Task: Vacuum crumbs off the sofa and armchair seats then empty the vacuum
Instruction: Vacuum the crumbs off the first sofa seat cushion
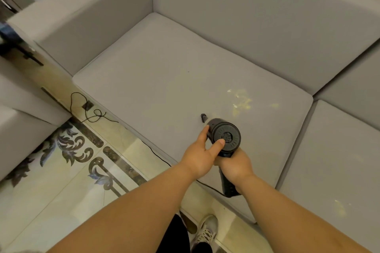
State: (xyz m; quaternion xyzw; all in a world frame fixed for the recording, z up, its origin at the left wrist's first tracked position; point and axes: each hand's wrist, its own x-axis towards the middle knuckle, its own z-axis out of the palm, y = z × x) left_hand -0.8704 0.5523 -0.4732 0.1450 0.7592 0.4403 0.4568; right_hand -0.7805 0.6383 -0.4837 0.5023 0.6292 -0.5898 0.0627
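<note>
While the handheld vacuum [225,136] is held low over the near part of the grey sofa seat [164,80], its handle is gripped by the right hand [236,167], whose fingers are wrapped closed around the dark grip; that hold looks meant to carry the weight and steer. The left hand [202,153] is laid against the round rear cap, thumb pressed on the vent grille and fingers curled loosely round the far side of the body, probably to steady it or to work a switch, though no switch can be made out. The nozzle is aimed away and down, so it is hidden behind the body; whether it touches the cushion cannot be told. A small dark part [203,117] is seen just beyond the body, its nature unclear. Pale crumbs [240,100] are scattered on the seat to the far right of the vacuum, near but apart, and a 2nd patch [340,208] lies on the adjoining cushion at the right. A thin black cord [90,109] is trailed over the tiled floor [61,201] at the left; its ends are cut off.
</note>
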